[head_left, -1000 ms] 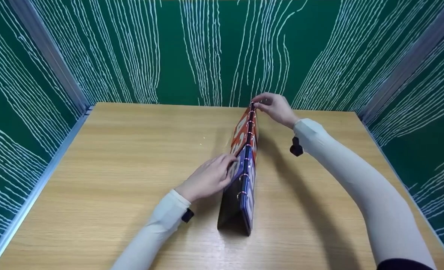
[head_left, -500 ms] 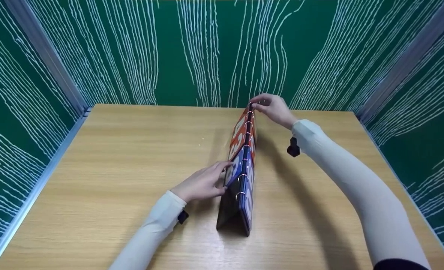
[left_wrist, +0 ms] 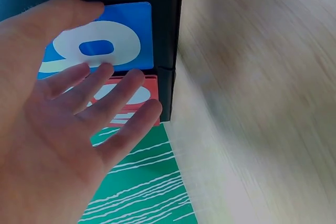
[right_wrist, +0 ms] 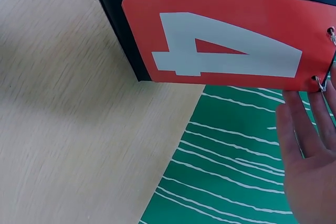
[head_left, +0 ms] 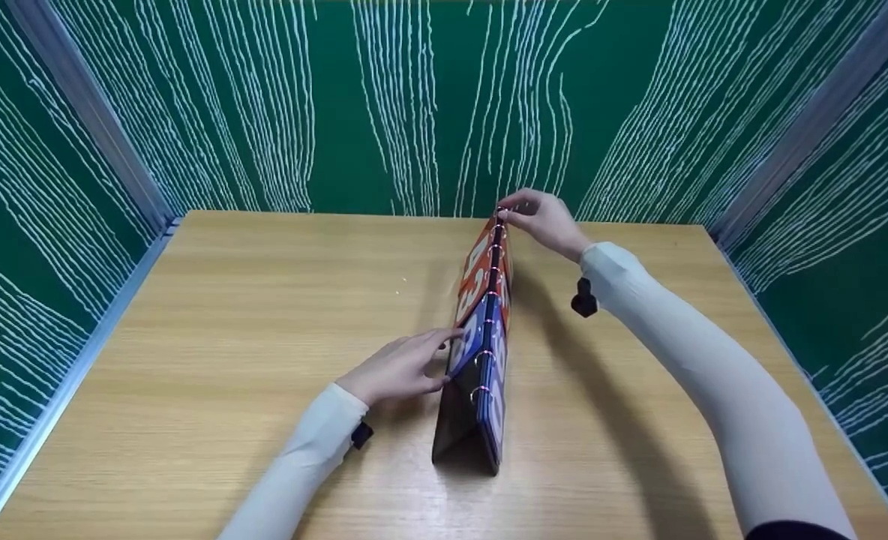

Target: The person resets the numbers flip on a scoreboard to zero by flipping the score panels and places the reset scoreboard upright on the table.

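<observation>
A flip scoreboard (head_left: 495, 259) stands tent-like, end-on to me, with number cards on metal rings along its top ridge. My left hand (head_left: 399, 369) is beside its left face, fingers spread and fairly straight, over the blue card (left_wrist: 118, 40) with a white looped digit. Part of that digit is hidden by the fingers. At the far end, my right hand (head_left: 549, 223) pinches the ridge's top corner between thumb and fingers. The right wrist view shows a red card (right_wrist: 220, 66) with a white 4, its ring end right at the right hand's fingertips.
The scoreboard rests on a wooden table (head_left: 264, 300). Behind the table's far edge rises a green wall (head_left: 339, 112) with white wavy lines, and similar panels stand at both sides. Metal posts (head_left: 99, 112) mark the corners.
My left hand has drawn back slightly toward me and left from the blue card, its fingers spreading apart. The right hand stays at the far corner; the scoreboard stays in place.
</observation>
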`<move>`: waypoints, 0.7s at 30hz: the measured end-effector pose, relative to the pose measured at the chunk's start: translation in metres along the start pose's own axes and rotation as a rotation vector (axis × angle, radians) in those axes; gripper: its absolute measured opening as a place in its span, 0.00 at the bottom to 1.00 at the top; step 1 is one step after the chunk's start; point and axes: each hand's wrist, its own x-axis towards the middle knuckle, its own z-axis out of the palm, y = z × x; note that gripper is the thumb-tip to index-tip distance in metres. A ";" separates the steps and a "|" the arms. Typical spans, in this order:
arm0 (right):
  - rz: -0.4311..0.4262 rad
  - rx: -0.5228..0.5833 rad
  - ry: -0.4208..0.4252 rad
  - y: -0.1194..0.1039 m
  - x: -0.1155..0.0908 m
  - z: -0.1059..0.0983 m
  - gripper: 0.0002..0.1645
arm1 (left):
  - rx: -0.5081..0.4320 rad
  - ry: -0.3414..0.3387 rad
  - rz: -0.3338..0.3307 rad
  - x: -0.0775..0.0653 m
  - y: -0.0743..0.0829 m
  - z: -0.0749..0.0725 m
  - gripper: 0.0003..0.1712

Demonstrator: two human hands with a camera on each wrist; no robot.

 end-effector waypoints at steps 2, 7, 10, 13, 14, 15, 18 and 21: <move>0.003 0.001 -0.001 0.000 0.000 0.000 0.23 | 0.007 0.003 0.002 0.000 0.000 0.001 0.43; -0.001 0.005 0.005 -0.002 0.000 0.000 0.22 | -0.039 -0.001 -0.037 0.001 0.000 0.001 0.45; -0.001 0.000 0.002 -0.003 0.000 0.000 0.22 | -0.073 -0.014 -0.071 0.003 0.000 0.001 0.50; -0.005 -0.006 0.001 -0.003 0.000 0.001 0.23 | -0.082 -0.028 -0.076 0.005 -0.001 0.002 0.56; -0.006 -0.007 0.002 -0.003 0.000 0.001 0.22 | -0.089 -0.033 -0.077 0.005 -0.001 0.002 0.58; -0.006 -0.006 0.001 -0.003 0.000 0.001 0.22 | -0.095 -0.036 -0.079 0.006 -0.001 0.002 0.60; -0.006 -0.005 0.000 -0.003 -0.001 0.001 0.22 | -0.098 -0.027 -0.060 0.007 -0.003 0.004 0.61; 0.000 -0.002 -0.002 -0.003 -0.001 0.002 0.23 | -0.092 -0.014 -0.049 0.007 -0.003 0.006 0.60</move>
